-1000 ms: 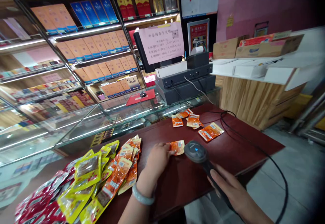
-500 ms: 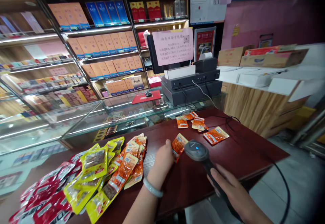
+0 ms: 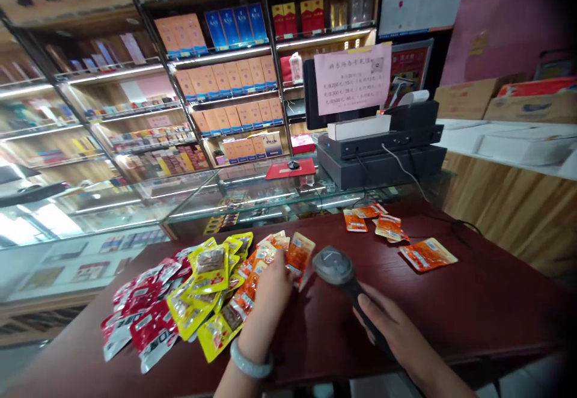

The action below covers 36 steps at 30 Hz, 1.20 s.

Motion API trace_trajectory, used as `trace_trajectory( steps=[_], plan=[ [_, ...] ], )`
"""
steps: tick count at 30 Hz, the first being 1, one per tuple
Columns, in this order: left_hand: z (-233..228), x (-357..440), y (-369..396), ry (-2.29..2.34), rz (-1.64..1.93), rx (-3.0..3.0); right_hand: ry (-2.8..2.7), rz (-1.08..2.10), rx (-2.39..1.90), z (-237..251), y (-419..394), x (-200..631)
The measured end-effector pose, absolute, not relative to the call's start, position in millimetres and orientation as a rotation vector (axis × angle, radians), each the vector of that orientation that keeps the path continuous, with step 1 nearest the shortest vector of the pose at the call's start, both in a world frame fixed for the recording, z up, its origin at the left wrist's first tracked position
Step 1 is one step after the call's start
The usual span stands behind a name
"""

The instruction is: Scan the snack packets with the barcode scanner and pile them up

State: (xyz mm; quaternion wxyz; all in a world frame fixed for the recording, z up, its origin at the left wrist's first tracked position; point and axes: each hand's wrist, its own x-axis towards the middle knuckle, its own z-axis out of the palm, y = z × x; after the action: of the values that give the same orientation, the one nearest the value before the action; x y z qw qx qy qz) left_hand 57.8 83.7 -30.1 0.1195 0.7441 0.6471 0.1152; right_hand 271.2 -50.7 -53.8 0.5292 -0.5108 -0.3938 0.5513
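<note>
Pinched in my left hand [image 3: 274, 290] is an orange snack packet [image 3: 299, 257], held upright at the right side of a pile of orange packets [image 3: 247, 293]. A pale bangle rings that wrist. My right hand [image 3: 383, 320] is wrapped round the handle of a black barcode scanner [image 3: 334, 266], whose head faces the held packet from a short distance. Left of the orange pile lie yellow snack packets [image 3: 210, 266], overlapping red and white packets [image 3: 148, 320]. Several more orange packets [image 3: 428, 255] lie loose at the back right of the dark red table [image 3: 360, 326].
Behind the table stands a glass display counter [image 3: 243, 196] bearing a cash register [image 3: 383, 151], a screen with a pink paper sign [image 3: 354, 79], and a mouse [image 3: 293, 165] on a red mat. Boxed goods fill the back shelves. Cardboard boxes [image 3: 532, 106] sit at the right.
My left hand has carried the orange packet leftward to the orange pile. The scanner stays in my right hand. The view has swung left, shifting the scene rightward.
</note>
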Motion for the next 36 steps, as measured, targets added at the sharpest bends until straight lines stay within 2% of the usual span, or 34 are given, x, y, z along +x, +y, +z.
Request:
trace_trajectory(
  steps=[5, 9, 12, 18, 25, 30, 36],
  plan=[
    [-17, 1, 100, 2.255, 0.271, 2.217, -1.099, 1.311, -1.140, -50, -37, 257],
    [-25, -8, 109, 2.515, 0.323, 2.305, -1.124, 1.286, -1.093, -49, -33, 259],
    [-33, 22, 113, 2.407, 0.402, 2.439, -1.086, 1.253, -1.118, -52, -37, 271],
    [-38, 142, 128, 1.783, 0.348, 2.663, -0.864, 1.174, -1.242, -62, -47, 313],
    [-52, 269, 180, 1.913, 0.369, 2.432, -0.525, 1.099, -1.297, -79, -49, 352],
    [-57, 297, 206, 1.865, 0.251, 2.442, -0.516, 1.038, -1.352, -82, -52, 367],
    [-49, 280, 206, 1.791, 0.114, 2.316, -0.627, 1.082, -1.381, -77, -52, 371]
  ],
)
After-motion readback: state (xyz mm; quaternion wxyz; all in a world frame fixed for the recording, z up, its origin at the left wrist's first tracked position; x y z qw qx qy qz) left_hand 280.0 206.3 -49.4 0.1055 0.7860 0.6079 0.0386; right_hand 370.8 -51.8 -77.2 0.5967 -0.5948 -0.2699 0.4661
